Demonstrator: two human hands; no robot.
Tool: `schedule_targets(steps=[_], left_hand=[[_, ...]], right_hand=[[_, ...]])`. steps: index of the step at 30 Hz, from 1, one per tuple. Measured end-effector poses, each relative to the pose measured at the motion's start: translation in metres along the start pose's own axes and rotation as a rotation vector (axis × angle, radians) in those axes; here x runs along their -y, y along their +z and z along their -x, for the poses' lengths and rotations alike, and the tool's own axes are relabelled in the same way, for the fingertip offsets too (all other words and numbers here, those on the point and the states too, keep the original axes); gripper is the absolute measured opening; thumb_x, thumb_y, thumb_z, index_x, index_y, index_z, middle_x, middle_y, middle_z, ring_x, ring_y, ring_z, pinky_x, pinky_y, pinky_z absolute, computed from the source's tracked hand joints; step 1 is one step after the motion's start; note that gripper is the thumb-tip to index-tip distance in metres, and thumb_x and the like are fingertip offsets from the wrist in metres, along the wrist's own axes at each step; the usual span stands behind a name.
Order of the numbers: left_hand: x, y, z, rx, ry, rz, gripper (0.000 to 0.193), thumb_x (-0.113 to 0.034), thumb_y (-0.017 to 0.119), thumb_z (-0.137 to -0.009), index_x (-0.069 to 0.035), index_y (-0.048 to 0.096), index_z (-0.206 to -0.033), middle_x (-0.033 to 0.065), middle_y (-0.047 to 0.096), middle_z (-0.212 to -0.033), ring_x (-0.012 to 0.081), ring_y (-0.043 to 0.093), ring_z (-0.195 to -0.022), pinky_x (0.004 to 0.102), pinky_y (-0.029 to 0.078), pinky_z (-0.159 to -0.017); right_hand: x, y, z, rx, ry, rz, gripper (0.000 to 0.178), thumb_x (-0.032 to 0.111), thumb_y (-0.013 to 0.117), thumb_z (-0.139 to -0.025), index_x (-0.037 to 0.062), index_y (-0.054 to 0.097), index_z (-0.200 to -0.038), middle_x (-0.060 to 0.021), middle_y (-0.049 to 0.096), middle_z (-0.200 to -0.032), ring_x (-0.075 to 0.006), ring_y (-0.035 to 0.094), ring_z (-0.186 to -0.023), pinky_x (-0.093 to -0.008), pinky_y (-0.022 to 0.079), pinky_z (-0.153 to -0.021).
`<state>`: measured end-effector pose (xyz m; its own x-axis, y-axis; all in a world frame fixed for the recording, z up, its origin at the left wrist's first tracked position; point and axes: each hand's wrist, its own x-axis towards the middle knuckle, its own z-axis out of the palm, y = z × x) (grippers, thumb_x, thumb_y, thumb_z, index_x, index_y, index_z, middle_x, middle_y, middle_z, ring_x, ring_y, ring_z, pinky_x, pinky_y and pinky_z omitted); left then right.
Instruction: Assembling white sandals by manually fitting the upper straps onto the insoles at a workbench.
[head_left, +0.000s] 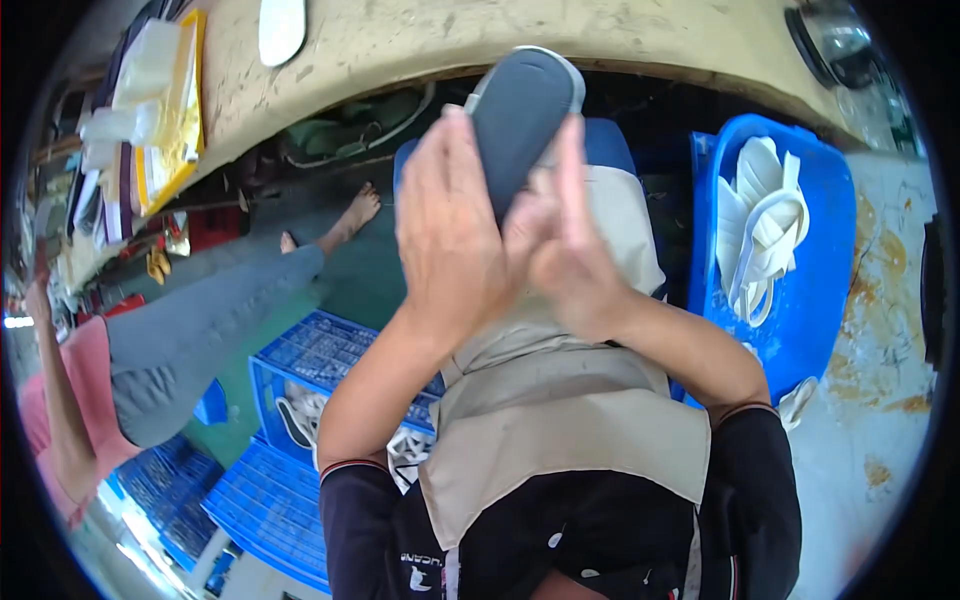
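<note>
Between my hands is a shoe sole [524, 115], dark grey on the face turned up, with a pale rim around its toe end. It is held in front of the workbench edge, over my lap. My left hand [452, 225] presses along its left side, fingers stretched up against the edge. My right hand [568, 235], smeared by motion, grips the sole's lower right side, its fingertips at the right edge. The sole's heel end is partly hidden by both hands.
A white insole [282, 30] lies on the workbench [390, 35]. At right, a blue bin [825, 260] holds white strappy shoe uppers [765, 215]. Blue crates [275, 510] with shoe parts stand at lower left. Another person's grey-trousered leg [205, 310] stretches across the left.
</note>
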<state>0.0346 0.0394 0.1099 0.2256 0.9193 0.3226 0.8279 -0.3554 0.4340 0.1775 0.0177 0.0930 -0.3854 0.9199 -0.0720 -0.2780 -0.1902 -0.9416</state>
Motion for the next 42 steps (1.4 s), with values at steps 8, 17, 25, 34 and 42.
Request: schedule_targets(steps=[8,17,25,34,42], left_hand=[[0.047,-0.005,0.041,0.227,-0.566,0.716,0.051,-0.024,0.047,-0.102,0.011,0.045,-0.139,0.024,0.057,-0.13,0.0304,0.057,-0.115,0.0352,0.043,-0.101],[0.058,0.031,0.078,0.352,-0.72,0.906,0.048,-0.026,0.045,-0.104,0.006,0.048,-0.14,0.0194,0.06,-0.128,0.0255,0.058,-0.11,0.0326,0.045,-0.098],[0.055,0.046,0.087,0.243,-0.648,0.891,0.047,-0.027,0.043,-0.105,0.005,0.047,-0.141,0.0193,0.06,-0.128,0.0257,0.059,-0.11,0.0331,0.046,-0.096],[0.06,0.06,0.101,0.113,-0.677,0.82,0.047,-0.027,0.043,-0.105,0.005,0.049,-0.139,0.02,0.061,-0.127,0.0271,0.06,-0.109,0.0331,0.047,-0.095],[0.069,0.057,0.096,0.082,-0.774,0.846,0.045,-0.027,0.045,-0.105,0.005,0.053,-0.134,0.0177,0.061,-0.126,0.0236,0.059,-0.106,0.0327,0.047,-0.094]], right_hand=[[0.016,-0.038,0.001,-0.433,0.044,0.155,0.034,0.023,0.062,-0.098,-0.0073,0.067,-0.112,-0.0165,0.072,-0.096,-0.019,0.069,-0.079,-0.0276,0.057,-0.075],[-0.064,-0.015,-0.019,-0.336,0.336,-0.228,0.025,0.015,0.065,-0.095,-0.0074,0.066,-0.107,-0.0141,0.069,-0.091,-0.0176,0.066,-0.079,-0.028,0.055,-0.073],[-0.077,-0.011,-0.026,-0.271,0.418,-0.512,0.021,0.012,0.066,-0.093,-0.0052,0.066,-0.105,-0.0115,0.069,-0.085,-0.0135,0.061,-0.067,-0.0253,0.052,-0.063],[-0.07,-0.028,-0.014,0.394,0.697,0.272,0.019,0.01,0.074,-0.084,-0.0038,0.068,-0.096,-0.007,0.064,-0.069,-0.0098,0.05,-0.047,-0.0224,0.042,-0.047],[-0.086,-0.01,-0.011,0.391,0.67,0.087,0.019,0.008,0.075,-0.08,-0.0044,0.068,-0.092,-0.0101,0.064,-0.069,-0.0116,0.053,-0.049,-0.0231,0.042,-0.047]])
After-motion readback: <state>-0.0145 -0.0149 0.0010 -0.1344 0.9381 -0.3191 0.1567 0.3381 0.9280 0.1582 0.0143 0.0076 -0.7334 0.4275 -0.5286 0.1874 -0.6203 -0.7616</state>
